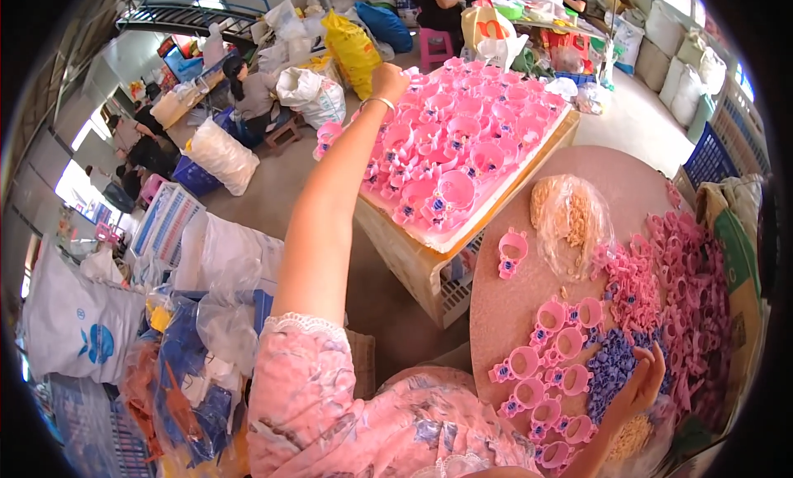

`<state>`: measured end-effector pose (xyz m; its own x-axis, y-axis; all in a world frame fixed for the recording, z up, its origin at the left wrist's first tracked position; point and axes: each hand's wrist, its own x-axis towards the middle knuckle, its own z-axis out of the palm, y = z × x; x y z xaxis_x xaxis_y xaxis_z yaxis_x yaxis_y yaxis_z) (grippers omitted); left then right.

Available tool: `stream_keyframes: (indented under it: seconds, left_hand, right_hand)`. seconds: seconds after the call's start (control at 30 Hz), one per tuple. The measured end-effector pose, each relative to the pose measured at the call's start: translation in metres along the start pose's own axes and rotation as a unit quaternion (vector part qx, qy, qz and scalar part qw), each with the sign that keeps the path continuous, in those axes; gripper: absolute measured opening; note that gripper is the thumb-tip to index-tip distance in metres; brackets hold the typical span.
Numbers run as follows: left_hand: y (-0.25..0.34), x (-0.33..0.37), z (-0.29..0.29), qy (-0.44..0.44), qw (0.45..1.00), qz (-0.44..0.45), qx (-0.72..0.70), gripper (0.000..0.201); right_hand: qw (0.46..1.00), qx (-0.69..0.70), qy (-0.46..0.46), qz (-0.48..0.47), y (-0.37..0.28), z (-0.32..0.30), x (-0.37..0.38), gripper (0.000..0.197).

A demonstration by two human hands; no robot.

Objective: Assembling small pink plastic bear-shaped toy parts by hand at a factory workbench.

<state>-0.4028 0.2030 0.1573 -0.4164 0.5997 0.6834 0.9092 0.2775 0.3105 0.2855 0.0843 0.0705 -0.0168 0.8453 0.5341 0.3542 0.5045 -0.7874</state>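
Note:
My left arm stretches far forward, and my left hand [390, 83] is closed at the far left edge of a table covered with pink plastic rings [457, 189] bearing small blue pieces. What those fingers hold, if anything, is hidden; a pink part shows right beside them. Low on the right, my right hand [638, 389] has its fingers apart beside a heap of small blue plastic pieces [610, 370], and I see nothing in it. Left of that heap, several pink rings with blue pieces [570, 342] lie in rows on a round brown table [578, 166].
Heaps of small pink parts [632, 288] and pink rings [686, 271] cover the round table's right side. A clear bag of beige pieces [570, 218] lies behind them. Filled sacks [83, 321] and plastic bags crowd my left. Several people sit working in the background.

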Motion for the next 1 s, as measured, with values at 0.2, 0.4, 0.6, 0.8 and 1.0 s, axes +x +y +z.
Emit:
stream_keyframes:
  seconds: [0.2,0.4,0.6,0.8,1.0]
  left_hand:
    - [-0.049,0.012,0.044,-0.121,0.981,0.053,0.143,0.020]
    - [-0.039,0.016,0.032,-0.252,0.955,-0.004,0.155,0.043]
    - [-0.032,0.031,-0.026,-0.102,0.979,0.151,0.086,0.034]
    - [0.197,-0.156,-0.088,-0.038,0.942,0.317,-0.102,0.021]
    - [0.243,-0.351,-0.067,-0.271,0.882,0.264,-0.281,0.029]
  right_hand:
    - [1.000,-0.030,-0.003,0.002,0.001,-0.006,-0.005,0.022]
    - [0.997,-0.067,0.011,-0.021,-0.006,-0.016,-0.010,0.020]
    - [0.999,-0.036,0.011,0.006,-0.012,-0.002,-0.010,0.017]
    - [0.995,-0.091,0.000,0.035,-0.009,-0.010,-0.016,0.016]
    - [0.983,-0.174,-0.067,-0.004,-0.009,-0.006,-0.021,0.016]
